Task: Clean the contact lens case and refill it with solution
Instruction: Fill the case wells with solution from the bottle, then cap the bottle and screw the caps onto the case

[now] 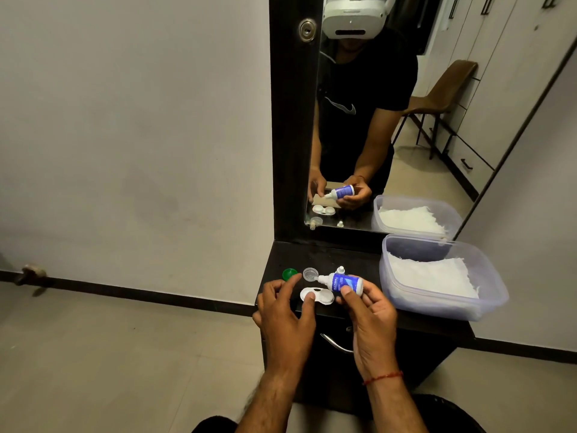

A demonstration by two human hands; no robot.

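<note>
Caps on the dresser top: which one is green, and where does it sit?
The green cap, farthest left, beside the clear cap. The small white bottle cap sits behind the solution bottle.

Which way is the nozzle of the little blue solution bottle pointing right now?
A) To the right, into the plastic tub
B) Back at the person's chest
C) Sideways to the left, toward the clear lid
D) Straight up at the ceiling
C: the right hand holds the solution bottle on its side, its white tip aimed left, next to the clear lid above the open lens case.
</note>
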